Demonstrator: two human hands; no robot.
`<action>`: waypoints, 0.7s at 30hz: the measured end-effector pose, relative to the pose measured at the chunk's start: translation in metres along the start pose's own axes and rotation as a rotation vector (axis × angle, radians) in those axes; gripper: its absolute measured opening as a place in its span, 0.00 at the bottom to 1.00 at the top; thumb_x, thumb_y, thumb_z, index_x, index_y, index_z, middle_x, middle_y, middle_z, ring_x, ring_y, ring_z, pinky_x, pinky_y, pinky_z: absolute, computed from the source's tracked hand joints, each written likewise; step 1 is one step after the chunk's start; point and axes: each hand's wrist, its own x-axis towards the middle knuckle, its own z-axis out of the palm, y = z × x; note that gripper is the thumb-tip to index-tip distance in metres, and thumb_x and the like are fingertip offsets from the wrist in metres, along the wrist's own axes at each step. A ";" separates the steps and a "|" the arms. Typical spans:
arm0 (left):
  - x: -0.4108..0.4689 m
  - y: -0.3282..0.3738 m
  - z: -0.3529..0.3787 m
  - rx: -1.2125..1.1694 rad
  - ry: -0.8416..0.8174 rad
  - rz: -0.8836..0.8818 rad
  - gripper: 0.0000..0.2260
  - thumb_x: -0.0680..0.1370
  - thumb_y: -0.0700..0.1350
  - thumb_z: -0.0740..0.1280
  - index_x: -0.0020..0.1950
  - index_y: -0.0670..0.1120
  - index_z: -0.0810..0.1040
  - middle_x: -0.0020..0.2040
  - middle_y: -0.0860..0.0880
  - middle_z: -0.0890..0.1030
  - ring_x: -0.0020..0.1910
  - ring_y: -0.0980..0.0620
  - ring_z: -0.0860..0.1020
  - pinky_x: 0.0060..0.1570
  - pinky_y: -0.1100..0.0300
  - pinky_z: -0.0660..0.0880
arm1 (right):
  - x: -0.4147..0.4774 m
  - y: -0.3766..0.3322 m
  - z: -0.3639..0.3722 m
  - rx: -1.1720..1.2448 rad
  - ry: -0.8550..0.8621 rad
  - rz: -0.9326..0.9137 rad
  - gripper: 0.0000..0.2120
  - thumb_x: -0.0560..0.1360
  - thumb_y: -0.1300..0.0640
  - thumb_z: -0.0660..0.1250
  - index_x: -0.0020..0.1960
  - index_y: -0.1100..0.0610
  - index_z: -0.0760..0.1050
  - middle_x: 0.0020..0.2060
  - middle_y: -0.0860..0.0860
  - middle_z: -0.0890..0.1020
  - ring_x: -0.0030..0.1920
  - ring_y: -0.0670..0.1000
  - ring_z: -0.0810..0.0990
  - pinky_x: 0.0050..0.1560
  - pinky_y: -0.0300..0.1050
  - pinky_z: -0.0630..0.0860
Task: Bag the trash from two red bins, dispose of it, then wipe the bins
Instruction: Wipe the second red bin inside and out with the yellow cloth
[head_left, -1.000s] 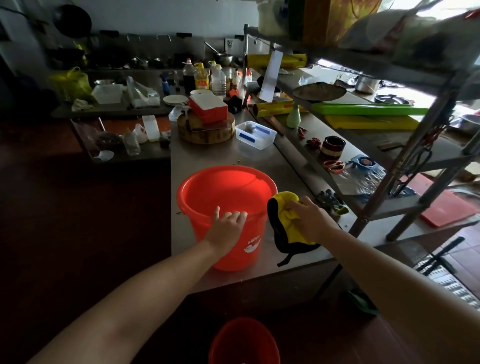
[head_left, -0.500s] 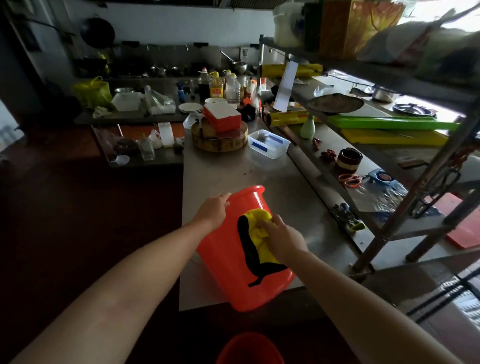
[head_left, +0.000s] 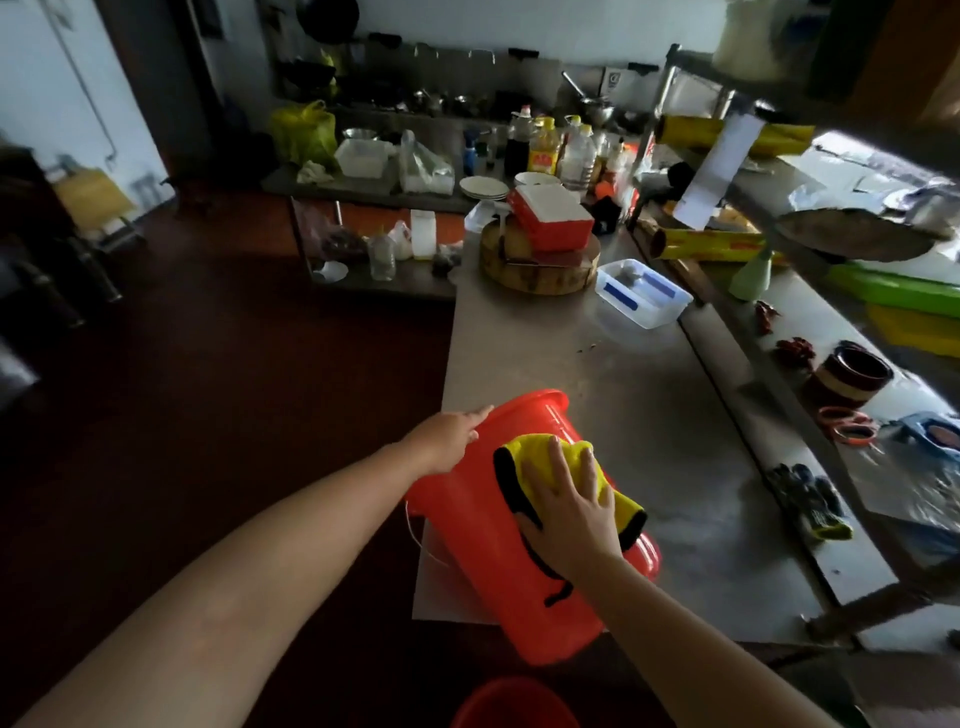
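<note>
A red bin (head_left: 483, 551) lies tipped on its side at the near edge of the steel table (head_left: 623, 395), its rim pointing away from me. My left hand (head_left: 451, 432) rests on the bin's upper left side near the rim, steadying it. My right hand (head_left: 569, 506) lies flat on a yellow cloth with black trim (head_left: 556, 457), pressing it against the bin's outer wall. A second red bin (head_left: 511, 704) shows partly at the bottom edge, on the floor below the table.
A round wooden chopping block (head_left: 540, 265) with a red box on it and a clear plastic tub (head_left: 641, 293) stand farther back on the table. A metal shelf rack (head_left: 810, 364) with jars and gloves runs along the right. Dark floor lies to the left.
The bin went from standing upright to lying tipped on its side. My right hand brought the cloth from the table onto the bin's wall and now presses it flat; my left hand shifted to the rim.
</note>
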 end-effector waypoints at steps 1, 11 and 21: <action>0.002 -0.005 -0.001 -0.019 -0.010 0.009 0.29 0.85 0.37 0.56 0.81 0.60 0.54 0.76 0.45 0.70 0.73 0.48 0.71 0.63 0.63 0.68 | 0.005 -0.002 0.001 -0.013 0.005 -0.027 0.33 0.80 0.32 0.52 0.81 0.36 0.42 0.80 0.47 0.34 0.79 0.66 0.33 0.73 0.75 0.56; 0.020 -0.026 -0.022 -0.158 -0.229 0.068 0.25 0.87 0.46 0.55 0.80 0.64 0.53 0.80 0.50 0.62 0.77 0.48 0.63 0.64 0.63 0.60 | 0.032 -0.027 0.009 -0.177 0.111 -0.191 0.29 0.80 0.33 0.54 0.79 0.38 0.60 0.82 0.50 0.51 0.80 0.67 0.42 0.71 0.76 0.59; -0.026 -0.050 0.022 -0.136 0.075 0.121 0.22 0.81 0.71 0.48 0.75 0.76 0.50 0.78 0.58 0.64 0.75 0.57 0.65 0.73 0.55 0.64 | 0.031 -0.025 0.014 -0.165 0.110 -0.201 0.31 0.79 0.31 0.50 0.80 0.39 0.56 0.83 0.50 0.50 0.80 0.67 0.46 0.67 0.75 0.62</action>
